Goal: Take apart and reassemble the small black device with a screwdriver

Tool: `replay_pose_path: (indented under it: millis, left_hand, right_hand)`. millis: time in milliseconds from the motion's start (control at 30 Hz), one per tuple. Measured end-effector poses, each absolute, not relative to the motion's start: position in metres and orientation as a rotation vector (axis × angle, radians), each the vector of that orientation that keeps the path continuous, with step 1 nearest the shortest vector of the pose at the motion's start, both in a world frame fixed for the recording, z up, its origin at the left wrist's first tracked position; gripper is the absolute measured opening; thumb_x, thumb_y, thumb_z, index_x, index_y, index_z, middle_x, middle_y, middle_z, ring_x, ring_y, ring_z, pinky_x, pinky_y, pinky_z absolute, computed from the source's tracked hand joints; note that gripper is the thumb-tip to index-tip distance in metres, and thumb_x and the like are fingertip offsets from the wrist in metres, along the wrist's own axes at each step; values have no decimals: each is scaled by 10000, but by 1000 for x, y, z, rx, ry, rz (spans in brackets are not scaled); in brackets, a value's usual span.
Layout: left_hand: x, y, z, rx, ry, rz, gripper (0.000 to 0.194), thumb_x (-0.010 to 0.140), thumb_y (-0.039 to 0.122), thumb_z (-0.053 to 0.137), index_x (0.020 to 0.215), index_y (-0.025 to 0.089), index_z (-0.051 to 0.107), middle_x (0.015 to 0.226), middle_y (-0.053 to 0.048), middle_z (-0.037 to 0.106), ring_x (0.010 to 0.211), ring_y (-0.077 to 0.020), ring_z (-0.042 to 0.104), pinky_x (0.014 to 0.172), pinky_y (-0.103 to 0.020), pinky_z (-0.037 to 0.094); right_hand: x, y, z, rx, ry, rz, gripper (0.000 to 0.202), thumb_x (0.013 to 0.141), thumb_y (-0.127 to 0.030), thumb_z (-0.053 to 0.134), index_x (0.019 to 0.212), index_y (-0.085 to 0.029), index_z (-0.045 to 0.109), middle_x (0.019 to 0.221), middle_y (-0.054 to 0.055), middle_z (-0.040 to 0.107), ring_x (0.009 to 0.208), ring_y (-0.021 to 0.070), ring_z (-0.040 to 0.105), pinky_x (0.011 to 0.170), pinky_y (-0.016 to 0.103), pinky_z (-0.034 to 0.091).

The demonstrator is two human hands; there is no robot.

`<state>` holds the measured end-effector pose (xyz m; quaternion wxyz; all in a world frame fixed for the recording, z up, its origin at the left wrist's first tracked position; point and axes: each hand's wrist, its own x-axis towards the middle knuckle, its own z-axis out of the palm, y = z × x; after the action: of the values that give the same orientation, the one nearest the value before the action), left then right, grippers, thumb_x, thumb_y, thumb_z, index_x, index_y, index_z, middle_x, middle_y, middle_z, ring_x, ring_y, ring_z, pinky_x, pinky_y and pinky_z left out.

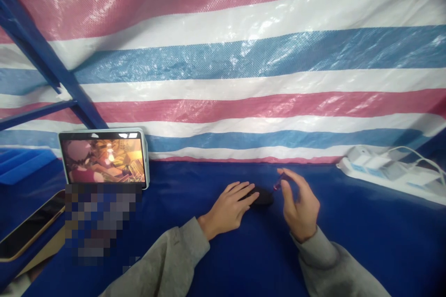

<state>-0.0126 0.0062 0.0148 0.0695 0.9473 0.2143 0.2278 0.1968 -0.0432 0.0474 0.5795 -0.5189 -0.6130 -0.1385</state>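
A black rounded object that looks like a computer mouse (263, 196) lies on the blue tabletop. My left hand (230, 209) holds it from the left, with the fingers laid over its near end and hiding that part. To the right, my right hand (299, 202) is raised just off the tabletop, its thumb and index finger pinching a small screwdriver with a purple see-through handle (277, 184). The screwdriver slants down to the left, toward the right end of the mouse. Whether its tip touches the mouse, I cannot tell.
A tablet (104, 160) playing a video stands at the back left. A phone (33, 225) lies at the left, near a blue tray (26, 164). A white power strip (390, 171) with chargers and cables sits at the back right. Striped sheeting (244, 97) hangs behind the table.
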Motion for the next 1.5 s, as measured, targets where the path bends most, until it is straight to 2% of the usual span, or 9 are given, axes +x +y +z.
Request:
replay_pose_path:
  millis: [200, 400, 767, 1000, 1233, 1400, 1500]
  left_hand:
    - [-13, 6, 15, 2852, 646, 682, 495, 967, 138, 456, 1453, 229, 454, 1529, -81, 447, 1432, -234, 397, 1167, -476, 349]
    - [-13, 6, 14, 2854, 651, 685, 482, 966, 136, 465, 1442, 218, 470, 1532, -76, 445, 1433, -239, 395, 1174, -476, 338]
    - [-13, 6, 14, 2830, 652, 701, 469, 965, 130, 468, 1425, 216, 494, 1522, -86, 457, 1436, -229, 396, 1185, -472, 346]
    - [-13, 6, 14, 2795, 646, 733, 484, 964, 123, 457, 1436, 228, 482, 1505, -75, 481, 1428, -218, 412, 1189, -477, 353]
    - [-13, 6, 14, 2810, 644, 754, 476, 958, 113, 461, 1422, 208, 503, 1506, -79, 479, 1430, -218, 408, 1185, -468, 369]
    - [-14, 6, 13, 2803, 636, 758, 502, 945, 105, 468, 1431, 224, 492, 1502, -71, 485, 1424, -219, 418, 1179, -477, 376]
    - [-14, 6, 15, 2800, 641, 753, 503, 942, 101, 470, 1430, 224, 494, 1498, -72, 490, 1422, -221, 422, 1177, -475, 382]
  right_hand:
    - [198, -42, 47, -1186, -1427, -350, 195, 895, -243, 627, 1086, -204, 638, 955, 81, 711, 907, 226, 684, 803, 398, 581]
    - [200, -44, 46, -1154, -1432, -277, 239, 955, -172, 487, 1135, -195, 642, 1053, 97, 727, 997, 215, 695, 874, 399, 577]
    - [202, -42, 46, -1145, -1410, -352, 173, 884, -200, 636, 1056, -205, 657, 944, 72, 720, 887, 212, 695, 801, 376, 583]
    - [200, -44, 47, -1150, -1417, -290, 262, 942, -179, 512, 1161, -201, 652, 1070, 95, 733, 1001, 226, 703, 875, 399, 580]
    - [200, -43, 46, -1121, -1403, -387, 201, 875, -169, 639, 1071, -206, 660, 955, 71, 721, 928, 223, 692, 815, 398, 581]
    - [200, -44, 47, -1138, -1432, -328, 266, 931, -147, 524, 1161, -201, 646, 1049, 95, 727, 991, 224, 695, 854, 405, 582]
    - [199, -45, 48, -1140, -1426, -366, 243, 900, -167, 599, 1133, -211, 657, 1003, 84, 726, 941, 221, 695, 821, 391, 587]
